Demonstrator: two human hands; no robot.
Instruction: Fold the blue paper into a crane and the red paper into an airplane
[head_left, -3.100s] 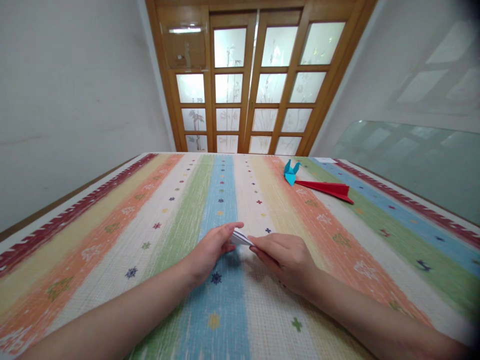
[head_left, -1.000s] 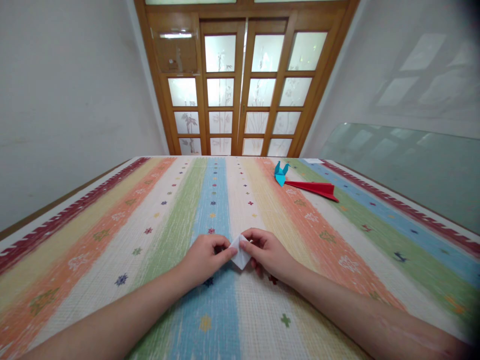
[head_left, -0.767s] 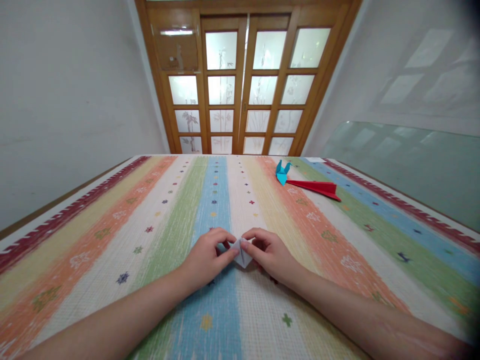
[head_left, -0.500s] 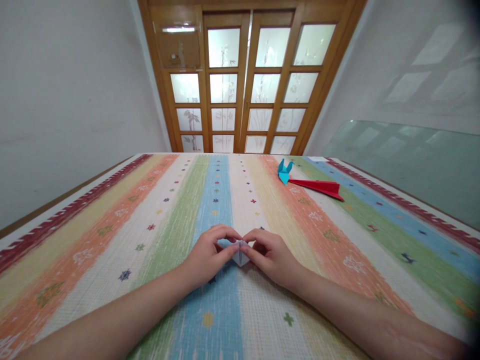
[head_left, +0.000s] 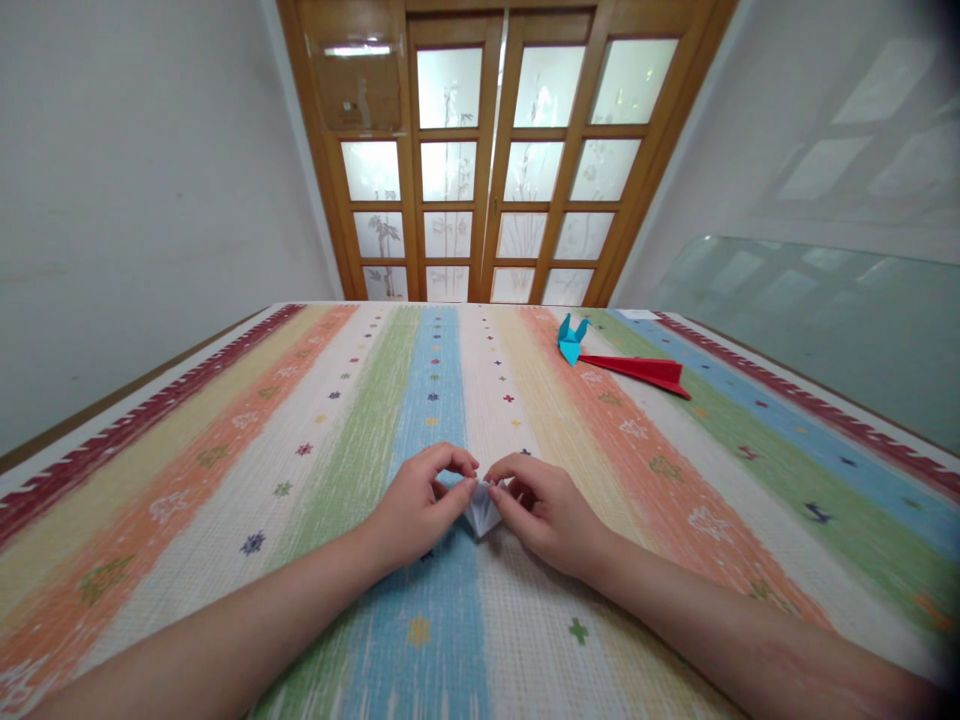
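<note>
A small folded piece of white paper [head_left: 480, 512] sits between my two hands, just above the striped tablecloth [head_left: 315, 470]. My left hand [head_left: 420, 505] pinches its left side with thumb and forefinger. My right hand [head_left: 544, 510] pinches its right side the same way. The fingertips of both hands meet over the paper's top edge and hide most of it. Only its lower point shows.
A blue folded paper figure [head_left: 570, 338] and a red folded paper plane [head_left: 641, 370] lie at the far right of the table. A glass pane [head_left: 810, 320] leans along the right wall. Wooden glazed doors [head_left: 480, 160] stand beyond the far edge.
Earlier the paper lay flat and pointed between my hands; since then I turned it upright, and my fingertips have drawn together over its top so less of it shows.
</note>
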